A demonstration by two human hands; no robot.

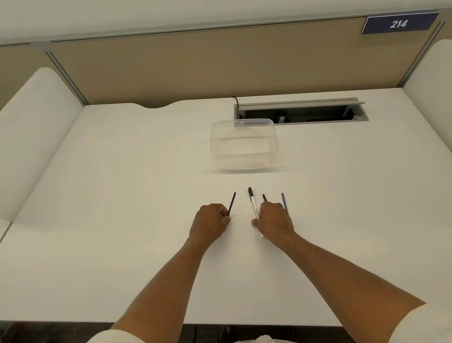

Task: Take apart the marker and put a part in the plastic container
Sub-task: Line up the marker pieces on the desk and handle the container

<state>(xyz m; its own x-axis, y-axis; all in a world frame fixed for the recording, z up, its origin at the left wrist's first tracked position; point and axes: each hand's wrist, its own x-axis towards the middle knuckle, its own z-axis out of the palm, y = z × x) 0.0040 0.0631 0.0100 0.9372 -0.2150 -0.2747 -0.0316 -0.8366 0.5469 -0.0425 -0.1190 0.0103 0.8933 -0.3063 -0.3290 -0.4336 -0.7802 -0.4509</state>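
Sleeves at bottom; left hand (210,223) pinching thin dark stick (231,203), right hand (275,219) gripping white marker (254,205); both pointing up-frame toward clear plastic container (244,145), sitting mid-frame, right hand nearer

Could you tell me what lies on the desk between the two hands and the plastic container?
In the head view, only pen tips project past the hands; beyond them the desk is bare up to the plastic container.
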